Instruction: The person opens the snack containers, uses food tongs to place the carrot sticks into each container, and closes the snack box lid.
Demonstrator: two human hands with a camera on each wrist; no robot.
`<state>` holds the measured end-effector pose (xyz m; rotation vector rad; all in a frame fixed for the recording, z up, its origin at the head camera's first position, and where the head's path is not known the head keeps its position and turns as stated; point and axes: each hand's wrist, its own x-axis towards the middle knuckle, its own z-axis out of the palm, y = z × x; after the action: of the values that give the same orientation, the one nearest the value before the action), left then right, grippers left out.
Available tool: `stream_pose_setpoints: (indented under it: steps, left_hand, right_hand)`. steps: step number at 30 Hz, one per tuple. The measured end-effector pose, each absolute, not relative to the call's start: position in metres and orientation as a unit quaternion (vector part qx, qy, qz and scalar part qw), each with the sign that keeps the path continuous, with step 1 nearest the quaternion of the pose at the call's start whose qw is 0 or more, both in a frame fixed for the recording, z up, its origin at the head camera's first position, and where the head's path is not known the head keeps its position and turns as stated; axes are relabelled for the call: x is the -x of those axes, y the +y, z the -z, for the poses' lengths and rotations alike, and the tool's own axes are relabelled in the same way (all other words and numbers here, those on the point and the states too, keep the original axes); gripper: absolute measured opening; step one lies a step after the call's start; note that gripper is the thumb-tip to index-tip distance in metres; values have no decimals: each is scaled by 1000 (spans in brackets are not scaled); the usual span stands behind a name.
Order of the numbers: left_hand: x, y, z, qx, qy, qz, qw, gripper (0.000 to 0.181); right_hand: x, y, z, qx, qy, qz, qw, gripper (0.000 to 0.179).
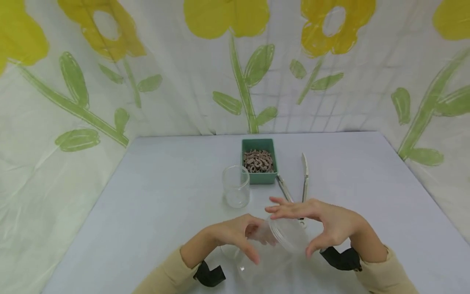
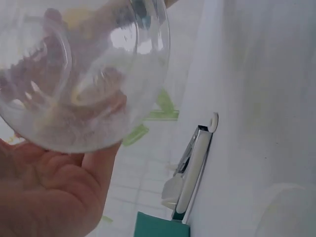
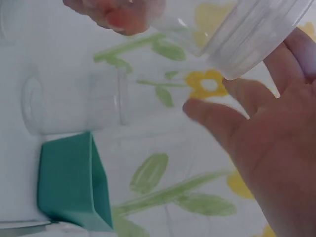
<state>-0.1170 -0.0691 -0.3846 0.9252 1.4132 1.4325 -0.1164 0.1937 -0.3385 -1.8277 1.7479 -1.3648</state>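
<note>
Head view showed the jar (image 1: 267,261) tilted above the near part of the table (image 1: 176,175), its mouth end and lid (image 1: 291,237) toward the right hand (image 1: 327,220). The left hand (image 1: 232,234) was curled round the jar, thumb on the near side and fingers beyond. The right hand was spread wide across the lid, fingertips at its upper rim and thumb by the lower. The step in hand looked like working the lid at the jar's mouth; how tightly it sat could not be told. The next move seemed to call for a steady left hold and an even turn or pull from the right. Beyond, a glass (image 1: 236,194) stood upright near the box (image 1: 261,179) of brown bits (image 1: 258,162), with tongs (image 1: 305,181) to the right.
</note>
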Motion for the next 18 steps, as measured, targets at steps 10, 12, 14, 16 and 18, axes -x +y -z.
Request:
stream_pose_setpoints:
  steps: [10,12,14,16,18]
  left_hand:
    - [98,-37,383,-216,849,-470,104,83]
    - [98,-31,387,-203,862,-460,66,87]
    - [99,-27,391,-197,865,-461,39,89]
    - [100,-24,394,-191,865,-463,22,89]
    - [101,-22,396,-185,867,-462,15,89]
  right_hand:
    - [119,197,325,234,799,531,158,58]
    - [118,192,325,196,822,505,177,65]
    - [117,188,327,175,842,475,186,74]
    - [115,185,329,165,863,446,172,81]
    - [115,183,331,161,878,426,150,84]
